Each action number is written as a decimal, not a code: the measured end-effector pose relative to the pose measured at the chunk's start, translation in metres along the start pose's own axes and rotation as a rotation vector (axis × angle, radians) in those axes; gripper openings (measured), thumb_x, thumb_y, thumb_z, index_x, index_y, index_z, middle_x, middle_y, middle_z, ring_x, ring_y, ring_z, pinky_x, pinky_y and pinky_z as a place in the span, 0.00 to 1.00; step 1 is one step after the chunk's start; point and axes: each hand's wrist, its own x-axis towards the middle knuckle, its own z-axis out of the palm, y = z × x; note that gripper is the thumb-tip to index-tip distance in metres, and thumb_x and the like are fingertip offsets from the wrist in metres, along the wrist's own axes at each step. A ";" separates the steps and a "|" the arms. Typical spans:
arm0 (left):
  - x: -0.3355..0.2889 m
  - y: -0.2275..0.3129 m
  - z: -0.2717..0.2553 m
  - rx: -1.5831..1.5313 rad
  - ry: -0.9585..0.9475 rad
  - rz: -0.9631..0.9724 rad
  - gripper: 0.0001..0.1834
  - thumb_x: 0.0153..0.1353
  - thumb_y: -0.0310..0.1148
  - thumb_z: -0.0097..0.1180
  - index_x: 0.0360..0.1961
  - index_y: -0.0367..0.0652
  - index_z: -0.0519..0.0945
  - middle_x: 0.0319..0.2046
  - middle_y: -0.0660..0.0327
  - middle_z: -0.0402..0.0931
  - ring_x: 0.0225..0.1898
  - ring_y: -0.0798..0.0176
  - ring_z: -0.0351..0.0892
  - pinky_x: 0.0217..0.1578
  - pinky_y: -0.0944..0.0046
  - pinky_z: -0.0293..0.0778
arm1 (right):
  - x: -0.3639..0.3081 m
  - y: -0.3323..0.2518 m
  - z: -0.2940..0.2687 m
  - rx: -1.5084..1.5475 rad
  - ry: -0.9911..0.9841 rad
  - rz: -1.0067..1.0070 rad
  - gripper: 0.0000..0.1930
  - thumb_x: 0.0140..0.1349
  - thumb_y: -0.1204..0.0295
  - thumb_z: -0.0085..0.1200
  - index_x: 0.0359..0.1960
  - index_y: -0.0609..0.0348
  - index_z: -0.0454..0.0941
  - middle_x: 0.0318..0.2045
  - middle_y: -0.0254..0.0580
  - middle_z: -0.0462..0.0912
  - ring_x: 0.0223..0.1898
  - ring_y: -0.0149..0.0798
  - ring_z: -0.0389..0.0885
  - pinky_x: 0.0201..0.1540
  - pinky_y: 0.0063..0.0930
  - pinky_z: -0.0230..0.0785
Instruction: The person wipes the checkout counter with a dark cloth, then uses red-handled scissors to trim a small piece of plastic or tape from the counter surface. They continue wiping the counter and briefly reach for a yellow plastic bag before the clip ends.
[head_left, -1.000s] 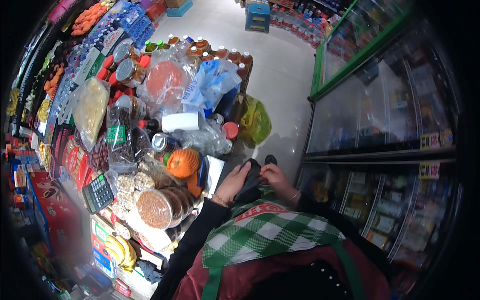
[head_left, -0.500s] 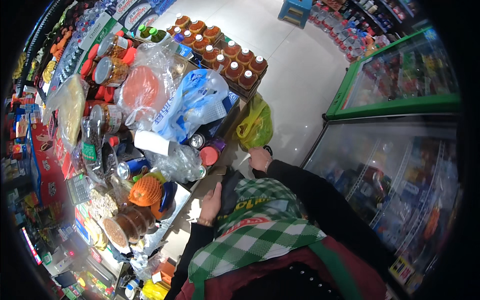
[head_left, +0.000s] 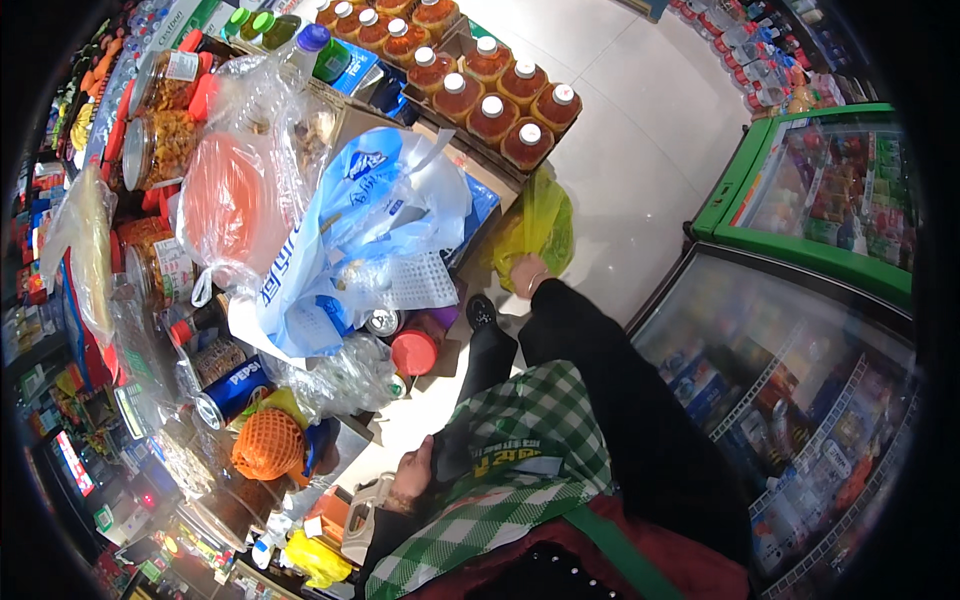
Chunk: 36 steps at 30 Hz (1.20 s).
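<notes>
My right hand (head_left: 528, 275) reaches down to a yellow-green plastic bag (head_left: 548, 225) on the floor, its fingers closed at the near edge of the bag. The bag bulges, and what is inside cannot be made out. Beside my left thigh, my left hand (head_left: 412, 470) hangs with fingers loosely extended and holds nothing visible. It is close to the green-and-white checked apron (head_left: 555, 420) that I wear. My black shoe (head_left: 481, 311) shows between the loaded counter and the bag.
Left of me, the counter holds a blue-and-white plastic bag (head_left: 350, 250), jars (head_left: 160, 150), a blue can (head_left: 233, 392) and a netted orange bundle (head_left: 268, 443). Cartons of amber bottles (head_left: 492, 100) stand behind the yellow-green bag. Glass-topped freezers (head_left: 720, 200) line the right side.
My right hand has moved up and forward onto the yellow-green bag. My left hand has dropped lower beside my leg. The view has shifted closer to the counter.
</notes>
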 end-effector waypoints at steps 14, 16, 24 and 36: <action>0.006 0.033 0.004 -0.138 -0.081 -0.019 0.35 0.71 0.57 0.39 0.43 0.28 0.79 0.35 0.38 0.81 0.44 0.41 0.80 0.49 0.56 0.70 | -0.017 0.082 -0.084 1.247 0.347 0.611 0.18 0.54 0.67 0.57 0.42 0.66 0.82 0.41 0.59 0.84 0.45 0.56 0.82 0.48 0.41 0.74; 0.006 0.032 0.007 -0.134 -0.085 -0.026 0.34 0.71 0.56 0.38 0.44 0.29 0.79 0.36 0.37 0.80 0.44 0.40 0.80 0.49 0.55 0.70 | -0.017 0.070 -0.098 1.485 0.332 0.631 0.19 0.54 0.69 0.54 0.46 0.65 0.80 0.44 0.59 0.83 0.47 0.56 0.81 0.50 0.40 0.73; 0.007 0.039 0.013 -0.063 -0.121 0.009 0.34 0.71 0.57 0.37 0.44 0.33 0.81 0.37 0.38 0.81 0.44 0.40 0.81 0.48 0.52 0.71 | 0.002 0.076 -0.067 0.812 0.427 0.493 0.28 0.51 0.59 0.62 0.50 0.64 0.80 0.50 0.58 0.81 0.53 0.56 0.78 0.58 0.41 0.69; 0.008 0.053 0.002 -0.100 -0.184 -0.018 0.36 0.66 0.63 0.46 0.37 0.36 0.84 0.29 0.49 0.81 0.35 0.55 0.80 0.42 0.59 0.72 | -0.064 0.037 -0.021 0.226 0.214 0.463 0.41 0.46 0.57 0.67 0.63 0.53 0.66 0.51 0.46 0.76 0.59 0.50 0.70 0.58 0.49 0.63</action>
